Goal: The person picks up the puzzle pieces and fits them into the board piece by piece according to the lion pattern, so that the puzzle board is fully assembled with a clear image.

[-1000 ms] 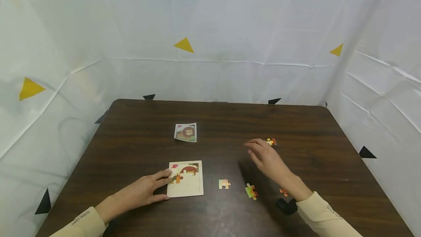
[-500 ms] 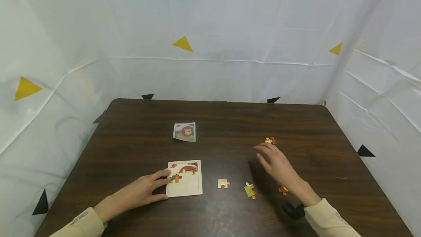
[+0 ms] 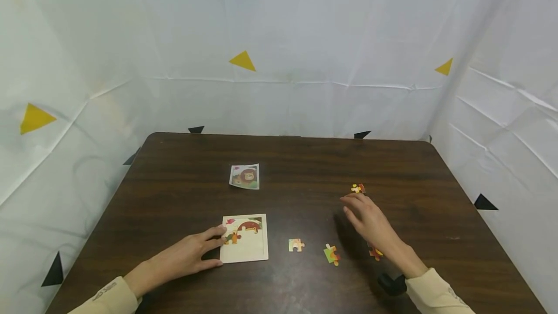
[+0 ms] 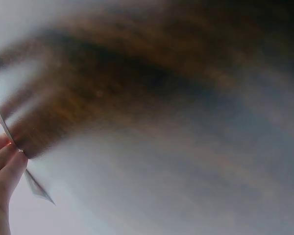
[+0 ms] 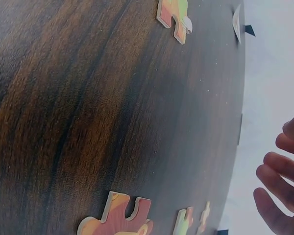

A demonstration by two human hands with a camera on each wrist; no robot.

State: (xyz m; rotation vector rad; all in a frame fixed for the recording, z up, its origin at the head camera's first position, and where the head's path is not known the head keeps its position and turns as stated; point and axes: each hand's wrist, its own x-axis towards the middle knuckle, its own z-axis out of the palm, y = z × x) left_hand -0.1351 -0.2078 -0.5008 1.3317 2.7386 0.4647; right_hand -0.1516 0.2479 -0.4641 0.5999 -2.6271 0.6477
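My left hand (image 3: 193, 252) rests along the left side of a square puzzle board (image 3: 246, 251), fingertips on its rim and thumb at the lower corner. A few pieces fill the board's upper part; its lower part is bare wood. In the left wrist view the fingers (image 4: 10, 171) meet the board's thin edge. Over the table's right half, my right hand (image 3: 370, 222) hovers with loosely bent fingers, holding nothing. Just beyond its fingertips lie red and yellow puzzle pieces (image 3: 358, 188). Another puzzle piece (image 3: 375, 252) is partly hidden by the wrist.
Between the hands lie a pale puzzle piece (image 3: 296, 245) and a green-and-orange puzzle piece (image 3: 332, 255). A small lion picture card (image 3: 245, 177) sits behind the board. White sheeting (image 3: 296, 38) with yellow and black triangles surrounds the dark wooden table (image 3: 296, 159).
My right hand has shifted right and slightly toward me, uncovering more of the piece near its wrist. The left hand stays at the board.
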